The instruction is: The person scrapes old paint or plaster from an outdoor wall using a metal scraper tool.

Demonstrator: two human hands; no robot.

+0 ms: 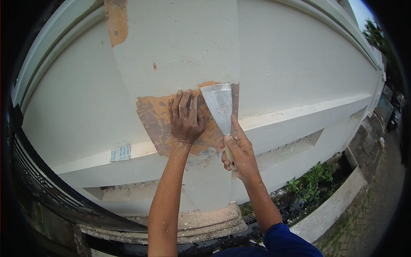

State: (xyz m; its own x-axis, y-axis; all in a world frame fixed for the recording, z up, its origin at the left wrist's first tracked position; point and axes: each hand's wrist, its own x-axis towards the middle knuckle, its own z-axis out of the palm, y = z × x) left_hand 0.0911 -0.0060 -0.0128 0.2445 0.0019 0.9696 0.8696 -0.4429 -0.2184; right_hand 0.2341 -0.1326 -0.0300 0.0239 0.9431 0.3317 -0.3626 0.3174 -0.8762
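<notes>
My right hand (pixel 242 156) grips the pale handle of a putty knife (pixel 221 105), with its index finger stretched up along the tool. The wide metal blade points upward, its edge at the top border of a bare patch (pixel 156 118) on the wall. Brown and orange undercoat shows in that patch. My left hand (pixel 187 120) lies against the patch with its fingers spread, left of the blade, and holds nothing. Pale flakes cling to both hands and forearms. Off-white paint (pixel 175 47) covers the wall pillar above.
A ledge (pixel 299 113) runs along the wall, with a printed paper scrap (pixel 120 153) on its left part. A black metal gate (pixel 38 167) curves along the left. Below lie a stone base (pixel 205 222), plants (pixel 314 182) in a ditch, and a paved path (pixel 381 205) at right.
</notes>
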